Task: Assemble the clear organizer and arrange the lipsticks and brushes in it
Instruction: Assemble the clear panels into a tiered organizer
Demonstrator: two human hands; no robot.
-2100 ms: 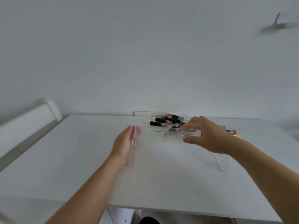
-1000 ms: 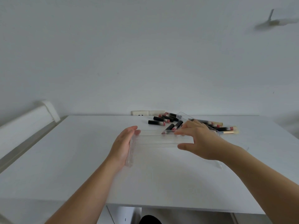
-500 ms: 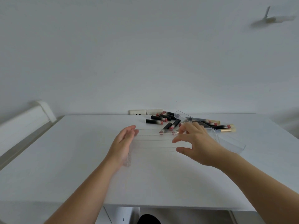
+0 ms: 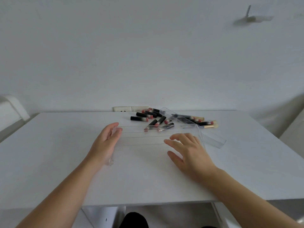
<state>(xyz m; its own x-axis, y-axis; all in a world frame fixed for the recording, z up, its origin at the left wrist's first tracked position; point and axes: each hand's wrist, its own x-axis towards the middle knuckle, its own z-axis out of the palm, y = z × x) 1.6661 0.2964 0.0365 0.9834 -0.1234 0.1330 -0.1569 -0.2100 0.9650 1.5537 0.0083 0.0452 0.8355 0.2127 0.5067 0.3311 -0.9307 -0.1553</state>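
Note:
A clear organizer tray lies flat on the white table, its walls barely visible. My left hand rests flat against the tray's left wall, fingers extended. My right hand hovers over the tray's right part with fingers spread and nothing in it. A long clear insert piece lies diagonally behind the tray, leaning over the pile. Several black lipsticks with pink ends lie scattered at the table's back. Brushes with gold ferrules lie to their right, partly behind the clear piece.
A white wall socket sits at the table's back edge. A white ledge runs along the left. The table's front edge is close to my forearms, with a dark shape below it.
My right hand let go of the long clear piece, which now lies behind the tray, and drew back toward me with fingers spread. My left hand stayed on the tray's left wall.

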